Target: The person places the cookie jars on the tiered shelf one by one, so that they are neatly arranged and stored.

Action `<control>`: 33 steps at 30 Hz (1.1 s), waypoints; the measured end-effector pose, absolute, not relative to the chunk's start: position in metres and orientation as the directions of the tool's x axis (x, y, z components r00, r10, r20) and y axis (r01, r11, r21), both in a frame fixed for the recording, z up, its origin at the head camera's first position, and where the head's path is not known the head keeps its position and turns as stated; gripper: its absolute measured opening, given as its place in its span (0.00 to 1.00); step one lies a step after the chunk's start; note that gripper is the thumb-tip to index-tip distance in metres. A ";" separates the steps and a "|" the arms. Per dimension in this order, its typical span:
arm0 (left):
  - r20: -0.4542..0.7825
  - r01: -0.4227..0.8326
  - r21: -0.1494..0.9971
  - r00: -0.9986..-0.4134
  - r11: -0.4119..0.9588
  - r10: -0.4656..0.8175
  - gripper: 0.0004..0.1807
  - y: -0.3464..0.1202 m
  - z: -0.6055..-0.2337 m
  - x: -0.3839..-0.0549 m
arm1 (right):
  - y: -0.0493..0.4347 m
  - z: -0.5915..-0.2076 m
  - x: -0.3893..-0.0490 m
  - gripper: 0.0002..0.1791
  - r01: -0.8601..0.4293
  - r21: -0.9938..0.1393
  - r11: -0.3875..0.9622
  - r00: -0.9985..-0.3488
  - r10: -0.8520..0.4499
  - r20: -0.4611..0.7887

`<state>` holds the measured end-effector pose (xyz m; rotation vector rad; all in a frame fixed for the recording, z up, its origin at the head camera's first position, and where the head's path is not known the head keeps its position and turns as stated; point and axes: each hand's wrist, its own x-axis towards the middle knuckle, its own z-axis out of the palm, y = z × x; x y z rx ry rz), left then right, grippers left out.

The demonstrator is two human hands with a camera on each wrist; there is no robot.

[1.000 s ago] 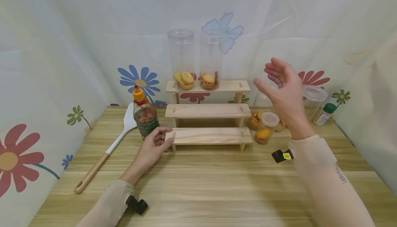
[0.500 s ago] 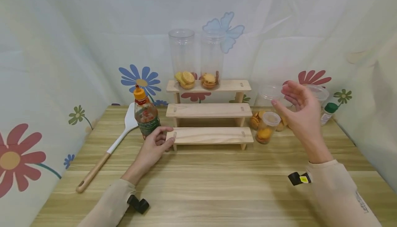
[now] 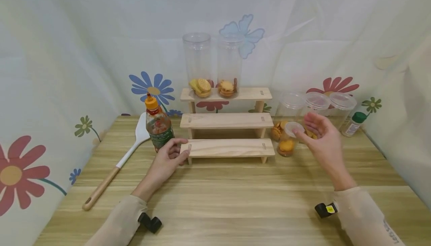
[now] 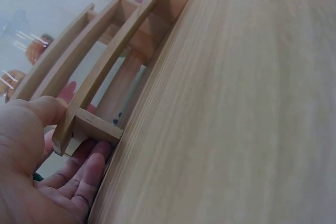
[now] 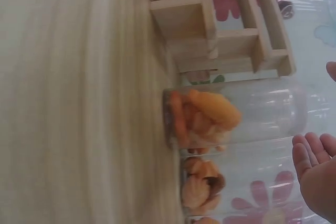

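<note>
In the head view my left hand (image 3: 170,154) holds the left end of the lowest step of a three-tier wooden shelf (image 3: 229,147). The left wrist view shows the thumb on top of the board and the fingers curled below it, by the leg (image 4: 97,124). My right hand (image 3: 321,137) is open, fingers and thumb spread, beside the top of a clear jar (image 3: 286,145) of orange snacks. That jar stands right of the shelf; in the right wrist view the fingertips (image 5: 300,153) are near its upper end.
Two tall clear jars (image 3: 201,62) with biscuits stand on the top tier. More lidded jars (image 3: 341,102) and a green-capped shaker (image 3: 353,124) stand behind my right hand. Left of the shelf are a sauce bottle (image 3: 159,126) and a white spatula (image 3: 126,154) with a wooden handle.
My right hand has come down and to the right from above the back jars to the front jar's top. My left hand keeps its hold on the shelf.
</note>
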<state>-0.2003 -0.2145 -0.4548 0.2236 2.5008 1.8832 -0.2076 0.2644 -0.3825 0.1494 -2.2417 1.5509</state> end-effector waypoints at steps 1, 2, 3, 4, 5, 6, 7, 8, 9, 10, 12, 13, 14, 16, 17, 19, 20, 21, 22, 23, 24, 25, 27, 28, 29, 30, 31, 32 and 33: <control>0.082 0.111 0.957 -0.990 0.270 0.116 0.24 -0.214 -0.455 -0.200 | 0.264 -0.385 -0.208 0.37 -0.308 -0.876 0.371 -0.914 0.139 0.381; 0.081 0.110 0.957 -0.990 0.269 0.116 0.24 -0.215 -0.455 -0.200 | 0.264 -0.388 -0.209 0.37 -0.304 -0.881 0.362 -0.918 0.138 0.373; 0.082 0.110 0.957 -0.990 0.269 0.115 0.24 -0.215 -0.455 -0.200 | 0.264 -0.390 -0.210 0.37 -0.301 -0.886 0.353 -0.921 0.135 0.367; 0.083 0.111 0.957 -0.990 0.268 0.114 0.24 -0.215 -0.455 -0.200 | 0.264 -0.392 -0.211 0.36 -0.298 -0.890 0.345 -0.924 0.131 0.360; 0.084 0.112 0.957 -0.990 0.269 0.113 0.24 -0.215 -0.455 -0.200 | 0.263 -0.394 -0.211 0.36 -0.293 -0.892 0.345 -0.928 0.124 0.352; 0.085 0.112 0.957 -0.990 0.269 0.111 0.24 -0.215 -0.455 -0.200 | 0.263 -0.395 -0.212 0.36 -0.288 -0.896 0.339 -0.931 0.117 0.344; 0.086 0.113 0.956 -0.990 0.269 0.109 0.24 -0.215 -0.455 -0.200 | 0.263 -0.397 -0.213 0.36 -0.281 -0.899 0.337 -0.936 0.113 0.335; 0.087 0.114 0.957 -0.990 0.269 0.108 0.24 -0.215 -0.455 -0.200 | 0.263 -0.398 -0.213 0.36 -0.274 -0.901 0.338 -0.939 0.108 0.326; 0.087 0.113 0.957 -0.990 0.269 0.107 0.23 -0.215 -0.455 -0.200 | 0.262 -0.400 -0.214 0.37 -0.265 -0.902 0.340 -0.943 0.102 0.316; 0.085 0.111 0.957 -0.990 0.269 0.109 0.23 -0.215 -0.455 -0.200 | 0.262 -0.402 -0.214 0.37 -0.255 -0.902 0.347 -0.947 0.100 0.306; 0.081 0.109 0.957 -0.991 0.269 0.110 0.23 -0.215 -0.455 -0.200 | 0.261 -0.406 -0.214 0.37 -0.239 -0.903 0.358 -0.952 0.097 0.290; 0.080 0.107 0.957 -0.991 0.270 0.111 0.23 -0.215 -0.455 -0.200 | 0.261 -0.408 -0.215 0.38 -0.230 -0.901 0.367 -0.954 0.097 0.283; 0.077 0.105 0.957 -0.991 0.270 0.112 0.23 -0.215 -0.455 -0.199 | 0.261 -0.409 -0.214 0.38 -0.225 -0.900 0.373 -0.955 0.097 0.279; 0.076 0.105 0.956 -0.991 0.273 0.113 0.23 -0.215 -0.455 -0.199 | 0.260 -0.411 -0.214 0.38 -0.218 -0.895 0.390 -0.957 0.094 0.275; 0.078 0.106 0.956 -0.991 0.275 0.112 0.23 -0.215 -0.455 -0.199 | 0.261 -0.412 -0.214 0.38 -0.216 -0.891 0.401 -0.957 0.092 0.274; 0.080 0.108 0.955 -0.990 0.277 0.112 0.23 -0.215 -0.454 -0.199 | 0.261 -0.413 -0.214 0.38 -0.215 -0.882 0.419 -0.958 0.084 0.274; 0.082 0.110 0.954 -0.990 0.278 0.112 0.23 -0.215 -0.454 -0.199 | 0.261 -0.414 -0.214 0.37 -0.216 -0.880 0.423 -0.958 0.080 0.274; 0.082 0.111 0.954 -0.990 0.280 0.112 0.23 -0.215 -0.454 -0.199 | 0.261 -0.415 -0.215 0.37 -0.219 -0.875 0.431 -0.959 0.073 0.276; 0.082 0.110 0.954 -0.990 0.280 0.111 0.23 -0.215 -0.454 -0.199 | 0.261 -0.415 -0.215 0.36 -0.220 -0.873 0.434 -0.959 0.069 0.276; 0.082 0.110 0.954 -0.990 0.280 0.111 0.23 -0.215 -0.454 -0.199 | 0.262 -0.416 -0.215 0.36 -0.223 -0.871 0.438 -0.959 0.064 0.277; 0.081 0.109 0.954 -0.991 0.279 0.111 0.23 -0.215 -0.454 -0.199 | 0.262 -0.416 -0.215 0.35 -0.227 -0.871 0.437 -0.958 0.061 0.280; 0.081 0.109 0.954 -0.991 0.278 0.111 0.23 -0.215 -0.454 -0.199 | 0.262 -0.417 -0.215 0.34 -0.230 -0.869 0.438 -0.957 0.058 0.283; 0.078 0.106 0.955 -0.991 0.278 0.111 0.23 -0.215 -0.455 -0.199 | 0.263 -0.418 -0.215 0.34 -0.232 -0.864 0.447 -0.957 0.051 0.284; 0.077 0.105 0.955 -0.991 0.278 0.110 0.23 -0.214 -0.455 -0.199 | 0.263 -0.418 -0.215 0.34 -0.229 -0.864 0.449 -0.959 0.050 0.280; 0.076 0.105 0.955 -0.991 0.279 0.110 0.23 -0.214 -0.455 -0.200 | 0.263 -0.419 -0.215 0.34 -0.225 -0.863 0.452 -0.960 0.048 0.276; 0.077 0.105 0.955 -0.991 0.278 0.110 0.23 -0.214 -0.456 -0.200 | 0.263 -0.420 -0.215 0.35 -0.220 -0.864 0.453 -0.962 0.044 0.268; 0.077 0.105 0.955 -0.991 0.277 0.110 0.23 -0.214 -0.456 -0.200 | 0.263 -0.420 -0.215 0.35 -0.213 -0.863 0.459 -0.965 0.041 0.260; 0.077 0.105 0.955 -0.991 0.276 0.109 0.23 -0.214 -0.456 -0.200 | 0.263 -0.421 -0.215 0.36 -0.203 -0.863 0.463 -0.968 0.038 0.248; 0.077 0.104 0.956 -0.991 0.275 0.109 0.23 -0.214 -0.456 -0.201 | 0.263 -0.421 -0.215 0.36 -0.194 -0.861 0.469 -0.971 0.035 0.238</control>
